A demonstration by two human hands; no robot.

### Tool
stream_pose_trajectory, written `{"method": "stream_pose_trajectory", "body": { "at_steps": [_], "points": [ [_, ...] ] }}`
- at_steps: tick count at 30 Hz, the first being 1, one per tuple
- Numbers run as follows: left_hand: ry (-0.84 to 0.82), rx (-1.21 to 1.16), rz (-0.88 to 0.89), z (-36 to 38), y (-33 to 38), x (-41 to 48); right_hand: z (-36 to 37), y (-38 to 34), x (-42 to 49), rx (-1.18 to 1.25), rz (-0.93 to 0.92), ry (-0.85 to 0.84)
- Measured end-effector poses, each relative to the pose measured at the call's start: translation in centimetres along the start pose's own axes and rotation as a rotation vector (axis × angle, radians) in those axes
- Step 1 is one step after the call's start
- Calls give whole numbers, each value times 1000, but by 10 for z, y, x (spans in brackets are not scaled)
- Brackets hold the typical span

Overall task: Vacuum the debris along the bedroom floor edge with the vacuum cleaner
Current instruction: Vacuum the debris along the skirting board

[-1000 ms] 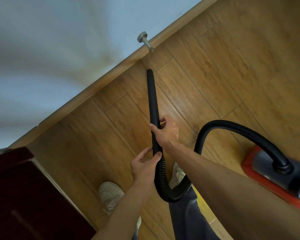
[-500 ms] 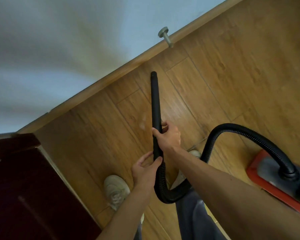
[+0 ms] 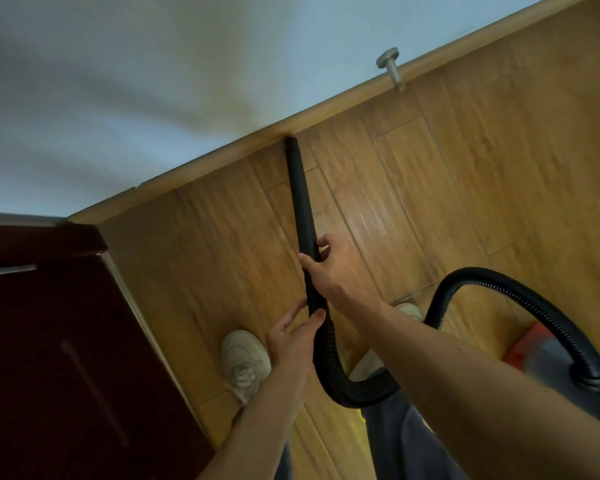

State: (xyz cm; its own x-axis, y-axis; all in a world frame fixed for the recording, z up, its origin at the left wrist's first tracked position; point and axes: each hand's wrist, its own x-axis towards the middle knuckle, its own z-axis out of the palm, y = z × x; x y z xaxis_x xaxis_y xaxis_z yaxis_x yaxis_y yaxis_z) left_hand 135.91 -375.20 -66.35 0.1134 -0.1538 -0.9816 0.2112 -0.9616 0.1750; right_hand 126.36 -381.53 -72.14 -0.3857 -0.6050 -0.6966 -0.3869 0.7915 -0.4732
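Found wand (image 3: 300, 202) slanting down over floor (image 3: 465, 174), with tip touching skirting (image 3: 222, 157) at foot of wall (image 3: 118, 81). Gripped about mid-length by right hand (image 3: 333, 271), with fingers (image 3: 323, 241) curled round far side and thumb pressed on near side. Held lower, at join with hose (image 3: 516, 292), by left hand (image 3: 291, 341): thumb hooked over tube, fingers reaching behind, apparently clasping it, though partly hidden. Traced hose looping below both hands, then arching right and down into vacuum (image 3: 548, 358) at lower right, standing on floor well apart from wand tip; blurred, red and grey. Noted door stop (image 3: 390, 69) fixed on skirting, well right of tip. Noted dark red door (image 3: 49, 341) at lower left, meeting skirting at corner. Noted two pale shoes (image 3: 245, 358) on floor, one just beside left wrist, other beyond right forearm. Unable to make out debris along floor edge.
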Motion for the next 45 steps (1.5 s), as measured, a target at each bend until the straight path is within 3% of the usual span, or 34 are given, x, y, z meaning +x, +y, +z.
{"method": "stream_pose_trajectory", "body": {
  "at_steps": [11, 22, 37, 41, 45],
  "points": [
    [-18, -69, -74, -29, -32, -15, 29, 20, -40, -110, -22, -94],
    [-102, -269, -40, -54, -25, -5, 57, -13, -43, -274, -200, -180],
    [-43, -440, -104, -82, -33, -9, 97, -19, -65, -251, -208, -348],
    [-27, -421, -111, -68, -36, -14, 83, -9, -65, -188, -207, -324],
    [7, -343, -131, -40, -41, -17, 59, 8, -57, -43, -85, -244]
  ]
}}
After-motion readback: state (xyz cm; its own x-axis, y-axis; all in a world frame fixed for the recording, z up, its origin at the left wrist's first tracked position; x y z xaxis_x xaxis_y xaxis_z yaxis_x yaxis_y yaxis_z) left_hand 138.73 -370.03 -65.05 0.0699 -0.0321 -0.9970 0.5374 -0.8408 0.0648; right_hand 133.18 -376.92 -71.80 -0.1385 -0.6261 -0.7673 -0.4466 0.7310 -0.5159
